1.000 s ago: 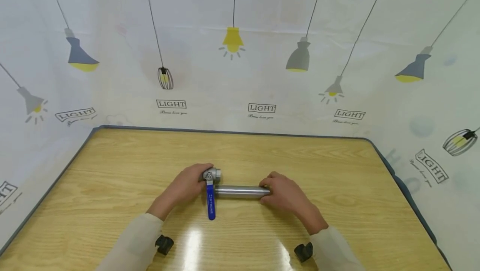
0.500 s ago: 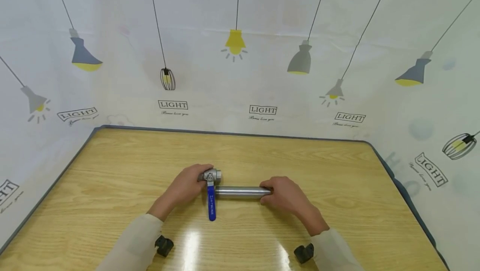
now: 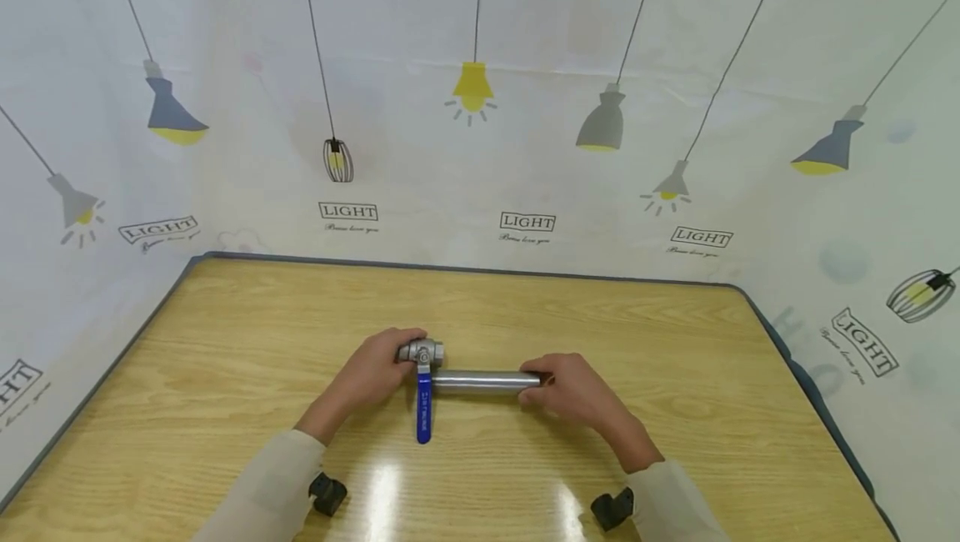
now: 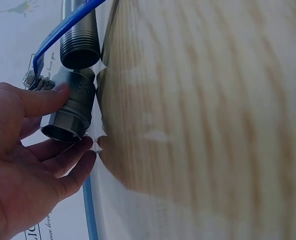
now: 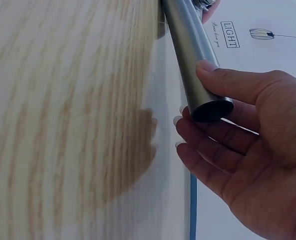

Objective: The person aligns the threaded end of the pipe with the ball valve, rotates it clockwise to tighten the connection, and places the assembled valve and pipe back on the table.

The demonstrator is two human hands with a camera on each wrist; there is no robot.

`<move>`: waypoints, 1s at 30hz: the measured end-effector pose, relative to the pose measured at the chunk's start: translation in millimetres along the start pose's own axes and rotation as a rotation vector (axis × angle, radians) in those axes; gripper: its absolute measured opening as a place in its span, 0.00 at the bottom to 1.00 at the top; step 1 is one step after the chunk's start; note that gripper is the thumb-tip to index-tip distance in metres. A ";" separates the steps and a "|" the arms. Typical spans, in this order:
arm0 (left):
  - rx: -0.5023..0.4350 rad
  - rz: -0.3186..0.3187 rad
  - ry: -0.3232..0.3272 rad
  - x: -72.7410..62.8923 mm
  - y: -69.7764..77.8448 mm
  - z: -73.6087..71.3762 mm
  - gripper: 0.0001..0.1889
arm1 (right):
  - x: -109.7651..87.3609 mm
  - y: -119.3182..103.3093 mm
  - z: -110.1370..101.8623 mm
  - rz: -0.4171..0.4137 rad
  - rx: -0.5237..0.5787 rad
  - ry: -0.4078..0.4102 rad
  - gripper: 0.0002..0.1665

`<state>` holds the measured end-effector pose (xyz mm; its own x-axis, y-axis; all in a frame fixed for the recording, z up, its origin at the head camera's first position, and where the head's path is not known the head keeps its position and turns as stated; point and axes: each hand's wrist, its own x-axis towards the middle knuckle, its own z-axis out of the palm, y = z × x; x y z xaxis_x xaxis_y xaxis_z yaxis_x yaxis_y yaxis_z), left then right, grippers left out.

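My left hand point(image 3: 378, 368) holds a steel ball valve point(image 3: 422, 351) by its body, thumb on one side in the left wrist view. The valve's blue lever handle point(image 3: 424, 409) points toward me, and its open hexagonal end point(image 4: 65, 125) faces my left palm. A smooth steel pipe point(image 3: 483, 382) lies level across the front of the valve, its left end passing behind the lever. That end carries a male thread point(image 4: 80, 50), seen close beside the valve body. My right hand point(image 3: 576, 392) pinches the pipe's plain right end, the thumb on top and fingers beneath in the right wrist view.
A wood-grain table point(image 3: 262, 317) with a dark blue edge lies under both hands. White sheeting point(image 3: 420, 150) printed with lamps and the word LIGHT encloses it at the back and sides. Black camera mounts point(image 3: 327, 494) sit at both sleeves.
The right hand's fingers have shifted on the pipe, and more of its right end shows. The valve and pipe stay nearly in place; the head view has shifted slightly.
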<state>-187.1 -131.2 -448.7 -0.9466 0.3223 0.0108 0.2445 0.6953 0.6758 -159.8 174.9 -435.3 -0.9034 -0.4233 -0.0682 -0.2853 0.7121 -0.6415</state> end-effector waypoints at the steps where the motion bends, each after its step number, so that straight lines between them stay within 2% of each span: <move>1: -0.007 -0.002 0.002 -0.2 -0.5 0.4 0.22 | 0.5 0.1 0.3 0.004 0.013 -0.002 0.19; 4: -0.039 -0.013 0.014 -1.1 -3.1 1.7 0.22 | 1.9 0.0 1.8 0.033 0.065 0.006 0.18; 8: -0.120 -0.047 0.040 -2.2 -5.9 3.0 0.22 | 2.7 3.0 3.6 0.081 0.211 0.048 0.18; 13: -0.250 -0.114 0.061 -1.6 -6.5 3.9 0.22 | 2.5 10.1 4.1 0.119 0.548 0.077 0.23; 16: -0.321 -0.146 0.074 -1.6 -7.2 4.6 0.22 | 2.1 12.8 4.6 0.135 0.699 0.089 0.24; 20: -0.382 -0.165 0.092 -1.5 -8.2 5.7 0.22 | -0.5 14.4 3.7 0.138 0.768 0.104 0.25; 30: -0.422 -0.178 0.096 -3.6 -1.2 1.9 0.22 | -2.1 17.2 -4.6 0.169 0.912 0.146 0.26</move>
<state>-183.6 -131.9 -451.0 -0.9860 0.1472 -0.0784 -0.0121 0.4056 0.9140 -164.3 190.6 -442.7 -0.9588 -0.2360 -0.1581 0.1585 0.0175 -0.9872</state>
